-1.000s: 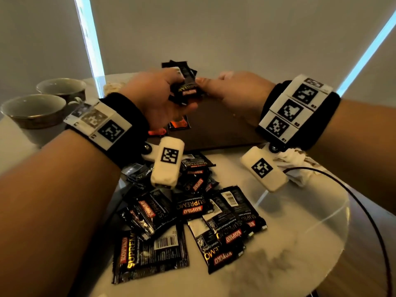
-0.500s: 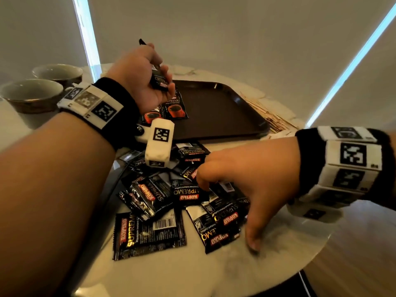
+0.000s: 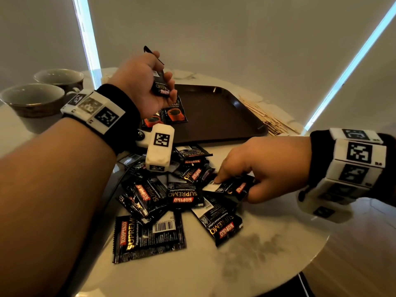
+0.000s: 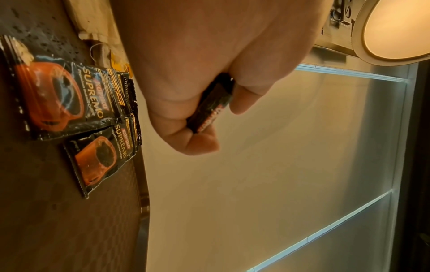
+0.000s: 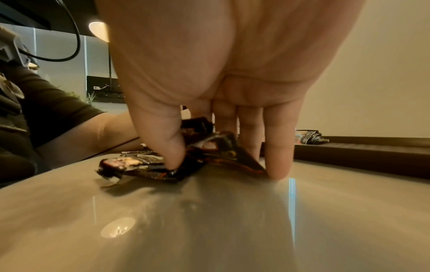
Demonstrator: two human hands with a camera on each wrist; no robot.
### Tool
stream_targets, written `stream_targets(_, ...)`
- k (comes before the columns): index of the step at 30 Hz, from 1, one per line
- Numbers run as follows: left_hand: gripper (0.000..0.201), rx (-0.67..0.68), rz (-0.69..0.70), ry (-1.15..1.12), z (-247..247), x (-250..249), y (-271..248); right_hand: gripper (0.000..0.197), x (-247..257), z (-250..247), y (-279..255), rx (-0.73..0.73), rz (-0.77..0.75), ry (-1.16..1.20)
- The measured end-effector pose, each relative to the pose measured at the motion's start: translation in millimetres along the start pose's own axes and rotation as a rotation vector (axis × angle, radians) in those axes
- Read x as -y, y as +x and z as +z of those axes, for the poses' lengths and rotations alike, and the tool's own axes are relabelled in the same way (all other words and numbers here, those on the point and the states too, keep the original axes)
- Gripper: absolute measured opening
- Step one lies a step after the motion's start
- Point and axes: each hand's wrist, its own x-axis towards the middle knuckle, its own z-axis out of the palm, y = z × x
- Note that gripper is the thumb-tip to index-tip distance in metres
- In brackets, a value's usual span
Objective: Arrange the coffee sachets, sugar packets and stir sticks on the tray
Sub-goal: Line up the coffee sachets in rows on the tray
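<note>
My left hand (image 3: 147,82) is raised over the left end of the brown tray (image 3: 225,112) and grips a small stack of black coffee sachets (image 3: 159,86), the held stack (image 4: 211,108) showing edge-on in the left wrist view. Two sachets with orange cups (image 3: 169,116) lie on the tray below it. My right hand (image 3: 252,170) is down on the pile of loose sachets (image 3: 184,194) on the table and pinches one sachet (image 3: 233,187) between thumb and fingers, that pinched sachet (image 5: 209,158) lifting at one edge. Wooden stir sticks (image 3: 265,116) lie right of the tray.
Two cups (image 3: 38,97) stand at the far left of the round marble table (image 3: 246,264). A black cable (image 3: 111,189) runs under my left forearm. The table's rounded edge is close on the right and front.
My right hand left the stack held by my left hand, dropped to the pile and has taken hold of one sachet. My left hand kept its stack above the tray.
</note>
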Motion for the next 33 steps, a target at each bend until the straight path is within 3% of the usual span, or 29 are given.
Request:
stream_targets(3,0.046,-0.002,0.0,0.006,0,0,0,0.057,3,6,2,-0.024,-0.014,0.047)
stream_targets(7,0.046,-0.001,-0.003,0.013,0,0,-1,0.087,16,14,12,0.035,0.032,-0.06)
stream_targets(12,0.046,0.007,0.001,0.025,0,1,-2,0.079,35,9,15,0.047,0.051,-0.131)
stream_targets(19,0.048,0.012,-0.004,0.029,0,1,-1,0.044,37,14,20,-0.007,-0.011,-0.163)
stream_targets(21,0.046,0.01,-0.001,0.027,0,2,-1,0.046,36,15,19,-0.017,-0.018,-0.166)
stream_targets(24,0.038,0.014,-0.003,0.024,-1,2,-1,0.069,38,11,18,-0.011,-0.008,-0.167)
stream_targets(26,0.036,0.012,-0.007,0.025,0,2,-1,0.072,39,12,20,-0.014,0.003,-0.19)
stream_targets(30,0.033,0.008,-0.014,0.031,0,1,-1,0.042,40,18,23,-0.075,-0.049,-0.176)
stream_targets(33,0.032,0.017,-0.02,0.046,0,2,-3,0.03,42,17,25,-0.007,-0.036,-0.245)
